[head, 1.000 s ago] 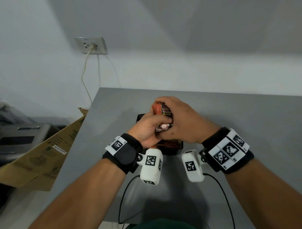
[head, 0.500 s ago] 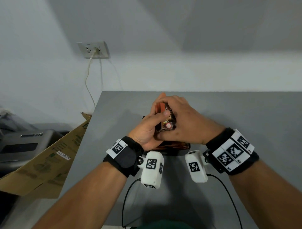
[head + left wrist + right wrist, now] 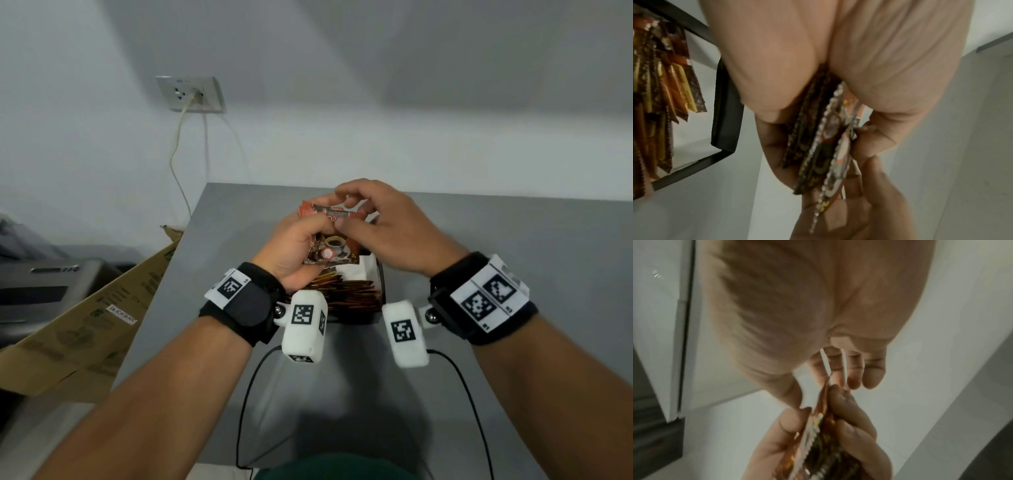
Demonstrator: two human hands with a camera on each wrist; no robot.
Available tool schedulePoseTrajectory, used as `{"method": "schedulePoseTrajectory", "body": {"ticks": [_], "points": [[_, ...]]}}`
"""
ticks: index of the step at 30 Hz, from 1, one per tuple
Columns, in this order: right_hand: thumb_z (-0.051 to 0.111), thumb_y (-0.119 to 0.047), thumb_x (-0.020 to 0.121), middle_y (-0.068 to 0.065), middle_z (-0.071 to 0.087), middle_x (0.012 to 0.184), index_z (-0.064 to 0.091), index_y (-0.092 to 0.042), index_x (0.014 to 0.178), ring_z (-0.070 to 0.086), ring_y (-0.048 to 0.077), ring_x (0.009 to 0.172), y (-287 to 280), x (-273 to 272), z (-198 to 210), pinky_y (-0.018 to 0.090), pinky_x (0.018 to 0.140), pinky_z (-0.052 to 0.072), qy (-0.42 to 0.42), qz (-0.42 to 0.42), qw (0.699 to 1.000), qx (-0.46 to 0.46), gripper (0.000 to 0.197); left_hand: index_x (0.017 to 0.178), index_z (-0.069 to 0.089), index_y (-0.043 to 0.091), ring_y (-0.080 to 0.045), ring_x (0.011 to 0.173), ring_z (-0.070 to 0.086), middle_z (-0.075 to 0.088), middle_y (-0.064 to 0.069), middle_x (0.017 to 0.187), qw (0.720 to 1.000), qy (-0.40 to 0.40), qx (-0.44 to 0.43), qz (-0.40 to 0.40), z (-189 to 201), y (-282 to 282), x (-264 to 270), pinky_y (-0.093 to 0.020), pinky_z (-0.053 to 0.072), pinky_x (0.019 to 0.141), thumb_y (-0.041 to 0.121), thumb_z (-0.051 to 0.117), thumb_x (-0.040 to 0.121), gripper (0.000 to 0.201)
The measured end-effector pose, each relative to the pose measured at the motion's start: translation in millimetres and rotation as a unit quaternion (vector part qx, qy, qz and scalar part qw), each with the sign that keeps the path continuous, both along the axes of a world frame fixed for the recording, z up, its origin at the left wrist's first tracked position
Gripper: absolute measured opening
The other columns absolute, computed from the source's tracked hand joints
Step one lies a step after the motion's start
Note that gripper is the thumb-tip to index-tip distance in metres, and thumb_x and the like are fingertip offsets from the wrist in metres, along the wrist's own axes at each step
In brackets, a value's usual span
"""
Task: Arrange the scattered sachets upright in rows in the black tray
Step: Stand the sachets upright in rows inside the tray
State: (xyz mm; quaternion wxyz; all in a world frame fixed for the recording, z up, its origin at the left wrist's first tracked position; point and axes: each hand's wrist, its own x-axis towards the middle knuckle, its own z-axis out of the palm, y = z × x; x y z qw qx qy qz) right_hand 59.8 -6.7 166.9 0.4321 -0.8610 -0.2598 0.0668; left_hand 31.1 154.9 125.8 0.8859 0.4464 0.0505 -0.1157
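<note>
Both hands have risen off the black tray (image 3: 381, 284), and the sachet bundle (image 3: 334, 251) now faces the camera.

The tray on the grey table (image 3: 513, 246) holds upright brown and gold sachets (image 3: 663, 91). The left hand (image 3: 294, 250) grips the bundle, printed with a coffee cup, above the tray; the right hand (image 3: 387, 226) pinches its top edge with thumb and forefinger.

I am looking at a plain indoor room, likely a small office or back room, though I cannot tell for sure. A smooth grey table (image 3: 513, 240) stands against bare white walls (image 3: 376, 85). A white wall socket (image 3: 190, 94) holds a plugged cream cable (image 3: 176, 150). A flattened brown cardboard box (image 3: 78, 329) leans beside a grey machine (image 3: 44, 291) at the left.
</note>
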Motion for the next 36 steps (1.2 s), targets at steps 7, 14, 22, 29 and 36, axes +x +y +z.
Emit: {"method": "schedulePoseTrajectory", "body": {"ticks": [7, 14, 22, 29, 36], "points": [[0.072, -0.007, 0.088, -0.003, 0.072, 0.082, 0.073, -0.018, 0.097, 0.068, 0.012, 0.071, -15, 24, -14, 0.029, 0.071, 0.058, 0.020, -0.054, 0.998, 0.041, 0.015, 0.128, 0.057, 0.006, -0.032, 0.089, 0.069, 0.067, -0.021, 0.106, 0.997, 0.024, 0.048, 0.062, -11, 3, 5, -0.044, 0.056, 0.080, 0.000, 0.065, 0.082, 0.047], [0.063, -0.007, 0.092, -0.003, 0.069, 0.090, 0.066, -0.026, 0.084, 0.066, 0.012, 0.083, -24, 65, -66, 0.023, 0.073, 0.054, -0.039, -0.090, 0.986, -0.138, 0.020, 0.120, 0.056, 0.008, -0.023, 0.071, 0.066, 0.068, -0.010, 0.082, 0.978, 0.082, 0.123, 0.146, -28, 28, 7, -0.035, 0.056, 0.064, -0.008, 0.043, 0.089, 0.038], [0.055, -0.008, 0.092, 0.008, 0.068, 0.101, 0.070, -0.020, 0.095, 0.065, 0.025, 0.085, -7, 84, -113, 0.042, 0.078, 0.060, -0.019, -0.085, 0.964, -0.250, 0.019, 0.118, 0.056, 0.007, -0.023, 0.071, 0.068, 0.066, -0.012, 0.087, 0.971, 0.092, 0.158, 0.155, -34, 37, 10, -0.035, 0.053, 0.065, -0.010, 0.045, 0.089, 0.036], [0.057, -0.008, 0.091, 0.009, 0.067, 0.098, 0.069, -0.017, 0.094, 0.065, 0.027, 0.083, -12, 91, -120, 0.044, 0.077, 0.060, -0.008, -0.098, 0.965, -0.243, 0.015, 0.127, 0.055, 0.003, -0.023, 0.072, 0.068, 0.067, -0.012, 0.088, 0.970, 0.110, 0.153, 0.156, -39, 41, 9, -0.034, 0.055, 0.064, -0.010, 0.046, 0.089, 0.042], [0.055, -0.005, 0.092, 0.010, 0.068, 0.100, 0.070, -0.014, 0.096, 0.064, 0.028, 0.086, -13, 92, -119, 0.044, 0.078, 0.059, -0.013, -0.094, 0.965, -0.243, 0.017, 0.126, 0.056, 0.005, -0.021, 0.072, 0.071, 0.067, -0.012, 0.091, 0.972, 0.108, 0.153, 0.143, -40, 38, 9, -0.035, 0.055, 0.067, -0.008, 0.048, 0.089, 0.040]]}}
